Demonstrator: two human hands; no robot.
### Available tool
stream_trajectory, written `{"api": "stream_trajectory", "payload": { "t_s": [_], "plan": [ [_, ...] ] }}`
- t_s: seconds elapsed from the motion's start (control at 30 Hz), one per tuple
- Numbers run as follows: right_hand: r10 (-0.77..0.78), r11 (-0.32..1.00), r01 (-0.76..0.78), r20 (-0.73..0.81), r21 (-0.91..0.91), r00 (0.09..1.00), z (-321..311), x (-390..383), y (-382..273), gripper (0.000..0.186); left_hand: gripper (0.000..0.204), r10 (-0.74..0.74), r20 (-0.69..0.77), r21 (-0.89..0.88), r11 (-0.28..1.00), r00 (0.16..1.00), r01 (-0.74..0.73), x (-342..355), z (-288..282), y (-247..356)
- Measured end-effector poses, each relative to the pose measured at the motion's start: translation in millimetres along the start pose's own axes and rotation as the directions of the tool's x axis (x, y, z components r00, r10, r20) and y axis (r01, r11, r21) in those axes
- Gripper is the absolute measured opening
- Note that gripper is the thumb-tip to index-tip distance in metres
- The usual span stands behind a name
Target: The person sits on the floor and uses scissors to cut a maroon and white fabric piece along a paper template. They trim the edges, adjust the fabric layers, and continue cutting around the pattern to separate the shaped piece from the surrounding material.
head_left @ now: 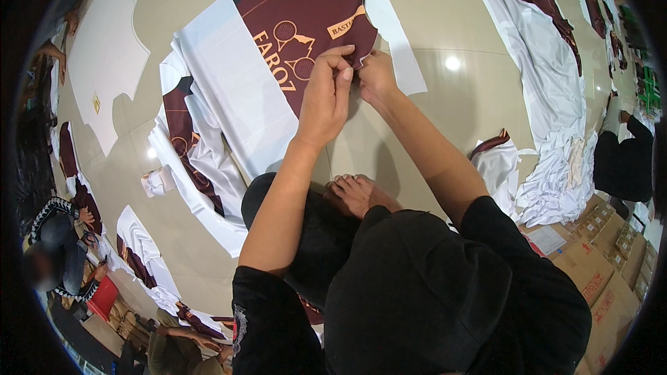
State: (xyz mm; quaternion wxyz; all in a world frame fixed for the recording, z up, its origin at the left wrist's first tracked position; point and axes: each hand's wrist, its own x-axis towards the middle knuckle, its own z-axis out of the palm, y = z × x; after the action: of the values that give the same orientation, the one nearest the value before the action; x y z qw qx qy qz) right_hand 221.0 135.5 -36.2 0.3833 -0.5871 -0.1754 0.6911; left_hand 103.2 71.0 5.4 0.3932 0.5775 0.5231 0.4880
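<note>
A maroon printed fabric panel (299,0) with orange racket drawings and white margins lies on the tiled floor in front of me. My left hand (325,94) pinches its lower right edge between thumb and fingers, lifting the cloth slightly. Right beside it, my right hand (377,78) is closed in a fist at the same edge; what it grips is mostly hidden, with only a small pale bit showing by the fingers. A strip of white cloth (399,42) lies along the panel's right side. My bare foot (358,194) is just below the hands.
A white garment-shaped pattern sheet (108,42) lies at the far left. Maroon-and-white cloth (198,146) is crumpled nearer. To the right are long white cloth (531,62), a white heap (556,180) and cardboard boxes (590,271). Other people sit at the left and right edges.
</note>
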Motion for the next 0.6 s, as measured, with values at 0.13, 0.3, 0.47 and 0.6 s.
{"api": "stream_trajectory", "payload": {
  "t_s": [0.13,0.3,0.47,0.6],
  "plan": [
    [-0.024,1.0,0.024,-0.019,0.019,1.0,5.7,-0.1,0.4,0.022,0.015,-0.033,0.037,0.002,0.999,0.999,0.033,1.0,-2.9,1.2],
    [-0.073,0.995,0.07,0.041,0.064,0.996,5.4,10.8,5.7,0.024,0.014,-0.035,0.035,-0.019,0.999,0.999,0.035,0.2,-2.4,2.2],
    [-0.086,0.986,0.08,0.034,0.149,0.996,10.5,8.5,4.7,0.023,0.015,-0.011,0.018,0.004,1.0,1.0,0.011,1.2,-2.4,4.5],
    [-0.086,0.992,0.081,0.052,0.099,0.995,13.3,5.0,1.4,0.024,0.018,0.019,-0.013,0.016,1.0,1.0,-0.019,0.9,-1.5,3.7]
  ]
}}
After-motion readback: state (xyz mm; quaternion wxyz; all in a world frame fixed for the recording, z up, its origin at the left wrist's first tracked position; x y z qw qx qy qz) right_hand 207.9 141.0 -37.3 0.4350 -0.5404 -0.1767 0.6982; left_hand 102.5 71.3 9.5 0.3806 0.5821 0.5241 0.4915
